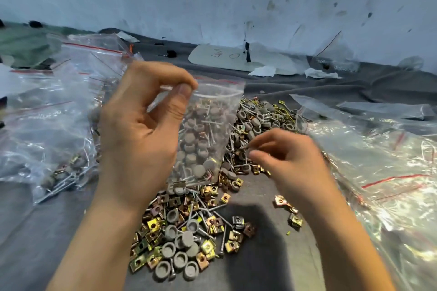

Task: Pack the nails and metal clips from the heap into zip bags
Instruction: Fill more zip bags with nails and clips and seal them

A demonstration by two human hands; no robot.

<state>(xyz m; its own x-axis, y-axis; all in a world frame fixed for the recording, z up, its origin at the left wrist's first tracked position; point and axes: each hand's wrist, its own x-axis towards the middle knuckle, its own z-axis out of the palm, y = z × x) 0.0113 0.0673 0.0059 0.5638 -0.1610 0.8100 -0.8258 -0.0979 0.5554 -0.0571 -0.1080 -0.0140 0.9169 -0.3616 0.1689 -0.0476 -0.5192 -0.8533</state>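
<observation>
Hanging from the left hand (pixel 142 130), a clear zip bag (pixel 212 125) sits at the centre of the view. Thumb and curled fingers pinch its top edge. The bag is partly full of grey-capped nails, with a few clips among them. Its lower end reaches down to the heap (pixel 189 231); I cannot tell if they touch.

The heap of nails and gold-coloured clips spreads from the centre towards 6 o'clock on a grey cloth (pixel 35 231). Just right of the bag, over the heap, the right hand (pixel 290 156) pinches a small piece (pixel 246 146) between thumb and forefinger; it is too blurred to name.

Filled bags (pixel 47 125) lie at 9 o'clock. Flat empty bags (pixel 378 160) are piled at 3 o'clock. A white board (pixel 224 56) lies at 12 o'clock, by the wall.
</observation>
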